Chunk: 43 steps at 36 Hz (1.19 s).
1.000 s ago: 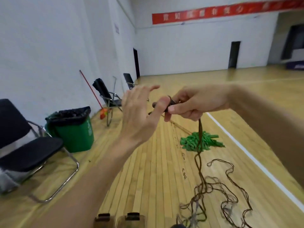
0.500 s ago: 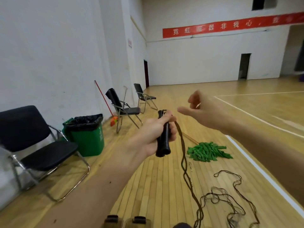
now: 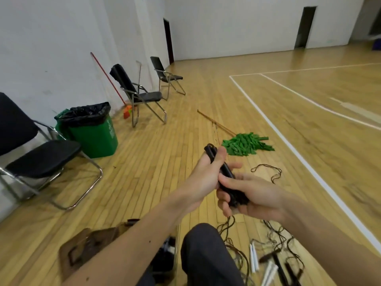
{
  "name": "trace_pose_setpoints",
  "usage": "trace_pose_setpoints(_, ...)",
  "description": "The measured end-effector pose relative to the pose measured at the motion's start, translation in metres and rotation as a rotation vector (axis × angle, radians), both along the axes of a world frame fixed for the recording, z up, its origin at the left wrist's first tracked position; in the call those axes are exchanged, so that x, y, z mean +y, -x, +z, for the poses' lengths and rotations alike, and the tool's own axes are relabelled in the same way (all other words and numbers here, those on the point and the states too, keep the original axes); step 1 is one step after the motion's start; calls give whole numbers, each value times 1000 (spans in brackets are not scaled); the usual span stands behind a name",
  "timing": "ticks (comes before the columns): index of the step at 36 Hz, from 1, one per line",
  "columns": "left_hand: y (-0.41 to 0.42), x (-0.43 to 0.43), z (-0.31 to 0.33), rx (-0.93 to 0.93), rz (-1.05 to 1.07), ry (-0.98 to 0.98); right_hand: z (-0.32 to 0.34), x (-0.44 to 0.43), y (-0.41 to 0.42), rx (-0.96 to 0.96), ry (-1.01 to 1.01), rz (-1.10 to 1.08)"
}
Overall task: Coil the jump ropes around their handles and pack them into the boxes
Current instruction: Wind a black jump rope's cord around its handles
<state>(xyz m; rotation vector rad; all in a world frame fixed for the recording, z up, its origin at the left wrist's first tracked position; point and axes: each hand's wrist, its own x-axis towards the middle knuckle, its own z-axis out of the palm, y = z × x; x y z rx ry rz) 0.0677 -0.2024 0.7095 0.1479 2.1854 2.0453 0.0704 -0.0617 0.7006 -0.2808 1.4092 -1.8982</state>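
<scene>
Floor [image 3: 165, 157]: wooden, spread over most of the frame.
Bin [image 3: 97, 137]: green, black-lined, stood at left by the wall.
Left hand [image 3: 206, 176]: fingers wrapped round upper black handles [image 3: 209, 151], frame centre.
Right hand [image 3: 255, 198]: fingers curled round the handles' lower end and wound cord.
Loose rope [image 3: 268, 172]: strewn on floor, right and lower right.

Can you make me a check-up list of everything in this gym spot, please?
Surface: wooden floor with white lines.
Job's things: black handles with wound rope at their lower end; white handles and loose ropes on the floor.
Clutter: green mop, red-handled broom.
Hands: left hand grips the black handles; right hand holds the wound rope.
Cables: nothing seen.
Surroundings: green bin, folding chairs, white walls.
</scene>
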Motion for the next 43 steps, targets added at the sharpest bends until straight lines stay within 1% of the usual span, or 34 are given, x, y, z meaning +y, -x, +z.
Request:
trace_pose_setpoints(2,3,3,-10,-32,-10,37,-11,4,-1,-44,30,-5)
trace_pose_setpoints(5,6,4,-21,4,43,216,-25,13,-2,-105,55,-30)
trace_pose_setpoints(7,12,1,-29,128,171,311,-31,19,-3,-113,48,-4)
trace_pose_setpoints(9,22,-3,-37,251,292,355,-37,25,-3,-98,17,27)
trace_pose_setpoints(10,26,-4,-39,306,317,357,-40,27,-2,-95,-3,40)
trace_pose_setpoints(12,34,-4,-39,414,262,319,-44,31,-1,-91,-36,57)
trace_pose_setpoints(13,37,-2,-40,427,206,287,-45,32,-1,-91,-44,65)
trace_pose_setpoints(16,42,2,-41,339,-35,129,-46,34,-2,-99,-35,82)
trace_pose_setpoints(18,45,4,-45,284,-115,94,-47,36,-2,-103,-30,83)
trace_pose_setpoints(23,46,7,-65,129,-106,11,-51,44,3,-99,-27,86)
trace_pose_setpoints(27,46,13,-74,61,-68,-43,-56,47,7,-71,-45,80)
trace_pose_setpoints(31,43,16,-77,-78,-87,-259,-55,54,13,-31,4,77)
trace_pose_setpoints(36,42,26,-81,-159,-93,-434,-55,59,16,51,-57,49)
trace_pose_setpoints(38,41,32,-81,-196,-84,-466,-57,61,16,67,-51,35)
trace_pose_setpoints(41,37,40,-86,-232,-85,-506,-61,65,16,111,-105,-14)
trace_pose_setpoints(43,36,45,-93,-234,-86,-484,-61,67,19,135,-125,-69)
